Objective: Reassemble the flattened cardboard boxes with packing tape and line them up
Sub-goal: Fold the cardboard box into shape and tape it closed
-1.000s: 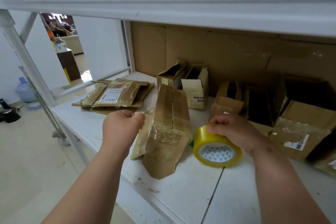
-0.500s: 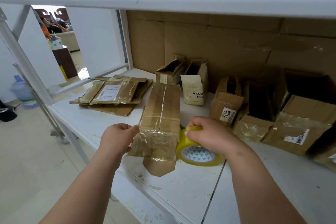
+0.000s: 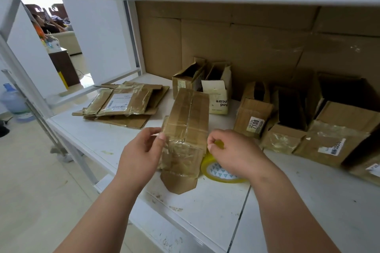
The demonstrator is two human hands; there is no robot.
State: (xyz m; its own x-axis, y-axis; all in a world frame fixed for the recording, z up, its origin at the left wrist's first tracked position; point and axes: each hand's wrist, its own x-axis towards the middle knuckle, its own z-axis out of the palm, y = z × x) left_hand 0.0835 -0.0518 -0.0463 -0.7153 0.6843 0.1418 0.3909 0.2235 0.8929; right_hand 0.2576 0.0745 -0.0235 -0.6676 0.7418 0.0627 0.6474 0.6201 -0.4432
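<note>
Standing on the white shelf (image 3: 205, 211) between the person's two hands was a partly rebuilt cardboard box (image 3: 188, 129), wrapped in old glossy tape, with one loose bottom flap (image 3: 177, 183) splayed flat toward the shelf's front edge. The left hand (image 3: 141, 156) met the box's left side, thumb against its near corner and fingers partly curled, pinching what looked like a thin clear strip of tape (image 3: 155, 134); the strip was too faint to be sure of. The right hand (image 3: 230, 152) lay over a yellow roll of packing tape (image 3: 216, 170) that sat flat on the shelf, touching the box's right side. Its fingers curled down onto the roll's upper rim, holding it.

Left of the box, near the back, lay a stack of flattened boxes (image 3: 123, 104), the top one bearing a white shipping label. Behind the box stood two small open cartons: a brown one (image 3: 188, 78) and a cream-fronted one (image 3: 219, 96) with upside-down print. To the right ran a row of open boxes lying on their sides: one with a "7108" sticker (image 3: 254, 117), then a dark-mouthed box (image 3: 287, 127), then a larger one (image 3: 337, 144) with a barcode label. Plain cardboard sheets (image 3: 246, 43) lined the wall behind them. Past the shelf's left frame stood a blue water jug (image 3: 14, 100) on the floor.
</note>
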